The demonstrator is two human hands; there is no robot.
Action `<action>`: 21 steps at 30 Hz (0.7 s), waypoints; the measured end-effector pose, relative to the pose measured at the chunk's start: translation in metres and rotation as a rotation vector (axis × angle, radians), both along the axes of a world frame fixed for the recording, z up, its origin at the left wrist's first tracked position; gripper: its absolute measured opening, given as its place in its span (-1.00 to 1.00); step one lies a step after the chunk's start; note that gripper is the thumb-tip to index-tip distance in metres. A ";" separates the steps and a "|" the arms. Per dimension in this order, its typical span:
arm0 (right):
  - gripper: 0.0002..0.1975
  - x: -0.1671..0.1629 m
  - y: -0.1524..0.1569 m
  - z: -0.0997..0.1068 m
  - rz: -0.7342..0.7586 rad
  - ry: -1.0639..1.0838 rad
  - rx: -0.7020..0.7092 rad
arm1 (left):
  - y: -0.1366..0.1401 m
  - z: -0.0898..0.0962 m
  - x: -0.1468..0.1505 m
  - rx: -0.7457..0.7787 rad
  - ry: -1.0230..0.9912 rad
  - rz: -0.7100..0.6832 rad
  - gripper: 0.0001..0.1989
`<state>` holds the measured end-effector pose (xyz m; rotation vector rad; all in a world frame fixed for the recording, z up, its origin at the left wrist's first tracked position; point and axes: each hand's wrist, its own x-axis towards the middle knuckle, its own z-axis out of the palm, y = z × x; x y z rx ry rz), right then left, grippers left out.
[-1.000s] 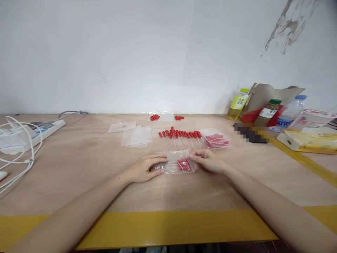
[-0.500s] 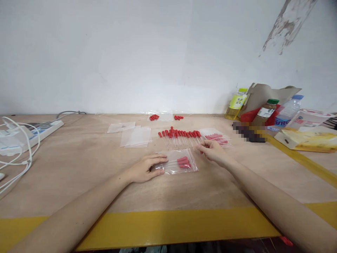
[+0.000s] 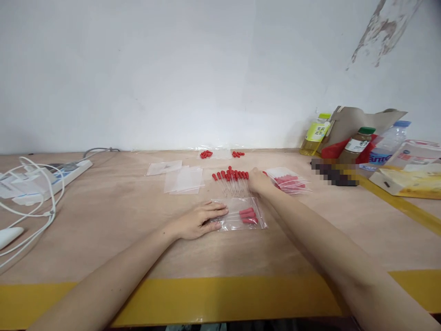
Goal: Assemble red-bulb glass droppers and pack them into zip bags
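Observation:
A clear zip bag (image 3: 230,224) lies flat near the middle of the table, with several red-bulbed droppers (image 3: 248,216) inside. My left hand (image 3: 201,219) rests on the bag's left end, fingers stretched out and holding nothing. Beyond the bag, loose glass droppers with red rubber bulbs (image 3: 230,174) lie in a row, bulbs toward the wall. My right hand (image 3: 259,182) is curled down over the right part of this row. Its fingertips are hidden, so I cannot make out what is in them. Filled bags (image 3: 288,180) are piled just right of that hand.
Flat clear bags (image 3: 184,179) lie left of the droppers. Two groups of red bulbs (image 3: 206,154) sit by the wall. A power strip (image 3: 74,172) with white cables (image 3: 51,193) is at the left; bottles (image 3: 315,135) and a yellow packet (image 3: 409,181) stand right.
My right hand has moved forward from the droppers' tips onto the right part of the row, covering some bulbs. My left hand stays on the bag. The view has shifted slightly.

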<state>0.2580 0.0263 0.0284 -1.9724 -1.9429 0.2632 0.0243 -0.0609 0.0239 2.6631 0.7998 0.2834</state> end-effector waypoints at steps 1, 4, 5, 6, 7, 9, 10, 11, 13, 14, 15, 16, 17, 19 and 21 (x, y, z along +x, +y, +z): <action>-0.62 -0.002 -0.001 0.002 -0.012 -0.014 0.012 | 0.000 0.000 0.000 -0.002 0.006 0.000 -0.56; -0.55 0.000 -0.010 0.010 -0.049 -0.048 0.074 | 0.000 -0.001 0.000 -0.016 0.005 0.001 -0.56; -0.54 0.005 -0.015 0.013 -0.044 -0.027 0.098 | 0.000 -0.002 -0.001 -0.017 0.003 0.003 -0.55; -0.52 0.011 -0.019 0.016 -0.032 0.016 0.121 | 0.000 -0.002 0.000 -0.014 0.001 0.006 -0.55; -0.50 0.019 -0.024 0.017 -0.012 0.078 0.145 | -0.001 -0.002 0.000 -0.010 -0.001 0.010 -0.56; -0.43 0.036 -0.034 0.014 0.044 0.238 0.193 | -0.001 -0.002 0.000 0.001 0.002 0.016 -0.56; -0.40 0.044 -0.039 0.011 0.072 0.317 0.216 | -0.001 -0.002 0.000 0.007 0.008 0.018 -0.56; -0.39 0.050 -0.043 0.006 0.089 0.394 0.245 | -0.001 -0.002 0.001 0.012 0.016 0.018 -0.56; -0.38 0.058 -0.049 -0.005 0.088 0.562 0.260 | -0.001 -0.001 0.001 0.021 0.038 0.018 -0.55; -0.38 0.059 -0.051 -0.011 0.074 0.651 0.247 | -0.001 -0.001 0.002 0.025 0.046 0.018 -0.55; -0.37 0.059 -0.053 -0.017 0.058 0.741 0.224 | -0.002 -0.001 0.002 0.029 0.053 0.019 -0.55; -0.36 0.058 -0.054 -0.021 0.040 0.826 0.200 | -0.002 -0.001 0.002 0.033 0.058 0.020 -0.55; -0.36 0.056 -0.054 -0.025 0.024 0.901 0.181 | -0.002 -0.001 0.002 0.037 0.061 0.021 -0.55; -0.38 0.051 -0.055 -0.030 -0.013 1.026 0.164 | -0.002 -0.001 0.002 0.045 0.059 0.022 -0.55; -0.45 0.048 -0.056 -0.032 -0.049 1.136 0.168 | -0.002 -0.002 0.002 0.052 0.052 0.025 -0.56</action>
